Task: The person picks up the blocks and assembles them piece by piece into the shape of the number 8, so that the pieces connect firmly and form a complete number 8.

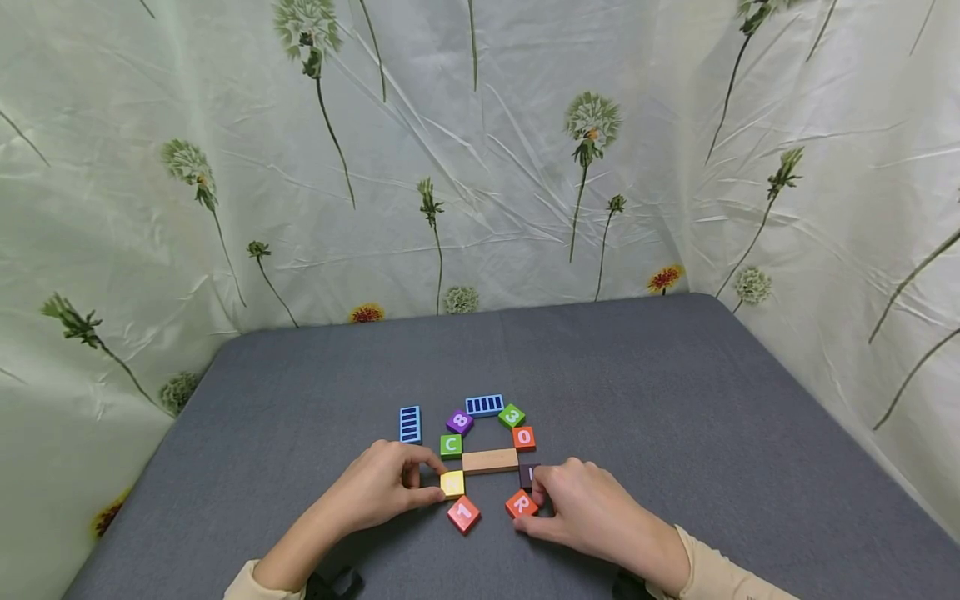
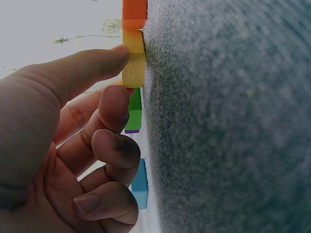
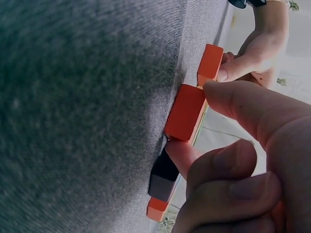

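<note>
A yellow block [image 1: 452, 484] is pinched between the thumb and index finger of my left hand [image 1: 382, 489], its other fingers curled loosely. My right hand [image 1: 588, 506] holds a red block marked R [image 1: 521, 505] at its edges, thumb on the near side and index finger on the far side. Just behind that block lies a dark block [image 1: 527, 477], partly hidden by the right fingers. A red block marked 1 [image 1: 463, 514] sits in front of the yellow one. Between the two rows runs a plain wooden bar [image 1: 491, 461].
Beyond the bar lie a green C block [image 1: 451, 447], a purple 8 block [image 1: 460, 422], a green 3 block [image 1: 512, 416] and an orange 0 block [image 1: 523, 438]. One blue slatted block [image 1: 484, 406] tops the arrangement; another blue block [image 1: 410, 425] lies left. Grey cloth [image 1: 675, 433] covers the table.
</note>
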`<action>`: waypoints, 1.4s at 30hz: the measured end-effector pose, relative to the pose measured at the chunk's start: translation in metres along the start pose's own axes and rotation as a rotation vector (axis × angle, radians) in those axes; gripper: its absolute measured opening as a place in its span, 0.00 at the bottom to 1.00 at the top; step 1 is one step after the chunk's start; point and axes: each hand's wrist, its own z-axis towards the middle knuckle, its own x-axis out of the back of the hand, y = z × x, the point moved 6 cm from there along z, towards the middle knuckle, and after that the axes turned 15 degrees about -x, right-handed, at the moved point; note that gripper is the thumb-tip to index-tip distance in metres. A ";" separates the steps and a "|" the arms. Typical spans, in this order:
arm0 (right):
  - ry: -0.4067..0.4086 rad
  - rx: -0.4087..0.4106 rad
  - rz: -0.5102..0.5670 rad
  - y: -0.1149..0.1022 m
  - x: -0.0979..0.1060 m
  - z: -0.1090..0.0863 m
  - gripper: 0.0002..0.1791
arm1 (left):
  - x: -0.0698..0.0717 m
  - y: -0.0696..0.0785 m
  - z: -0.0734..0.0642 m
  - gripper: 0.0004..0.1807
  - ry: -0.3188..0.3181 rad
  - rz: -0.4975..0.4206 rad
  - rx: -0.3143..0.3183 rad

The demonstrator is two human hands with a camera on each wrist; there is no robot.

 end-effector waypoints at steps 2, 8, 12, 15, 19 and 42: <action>0.000 -0.001 0.000 0.000 0.000 0.000 0.22 | 0.000 0.000 0.000 0.10 0.000 0.001 -0.001; 0.016 0.017 0.010 0.000 0.002 0.000 0.23 | 0.000 -0.001 0.000 0.10 0.003 0.006 -0.006; 0.030 0.050 0.026 -0.001 0.012 0.000 0.21 | 0.000 -0.001 0.000 0.10 0.006 0.009 -0.011; 0.009 0.063 0.047 -0.003 0.022 0.003 0.19 | 0.001 -0.001 -0.001 0.10 0.010 0.013 -0.015; -0.036 0.067 0.068 -0.007 0.037 0.013 0.14 | 0.001 -0.001 -0.001 0.10 0.013 0.023 -0.023; -0.268 0.224 0.080 -0.059 0.024 0.142 0.17 | 0.002 -0.001 -0.001 0.10 0.017 0.034 -0.028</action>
